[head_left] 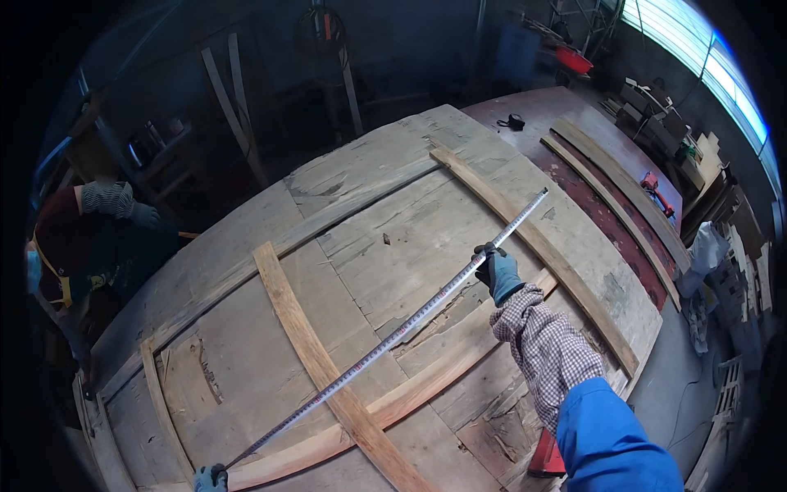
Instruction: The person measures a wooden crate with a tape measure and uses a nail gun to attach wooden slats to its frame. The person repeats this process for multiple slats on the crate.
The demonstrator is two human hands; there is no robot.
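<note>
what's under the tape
The tape passes over a middle strip, a right strip and the worn panel, all showing on both sides. What lies directly beneath it, or the right hand, is covered.

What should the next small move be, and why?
I'd probably ease the measuring tape back toward the left hand: its free tip shows past the right-hand wooden plank, while the right hand grips it short of that plank.
</note>
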